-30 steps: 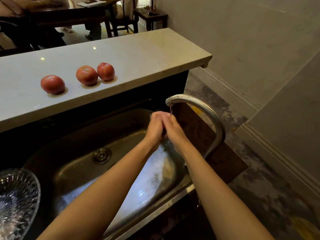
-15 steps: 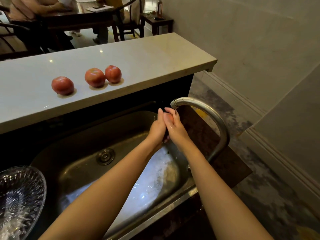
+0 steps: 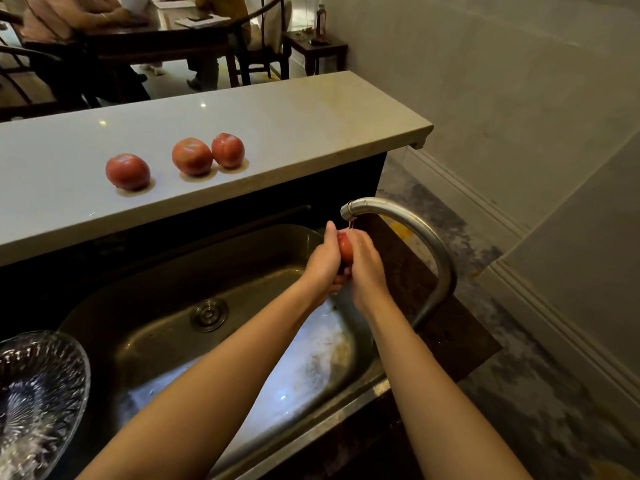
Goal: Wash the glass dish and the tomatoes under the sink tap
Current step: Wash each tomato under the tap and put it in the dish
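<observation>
Under the tap (image 3: 398, 216), left hand (image 3: 323, 261) and right hand (image 3: 367, 268) cup one tomato (image 3: 345, 249) between them; wet, slippery, soft-skinned, it probably wants gentle wraparound palms.

Pale stone counter ledge (image 3: 311, 109) runs from nine to two o'clock; behind it a dark wooden dining table (image 3: 156, 39) at eleven, a small dark side table (image 3: 317, 46) at twelve.
</observation>
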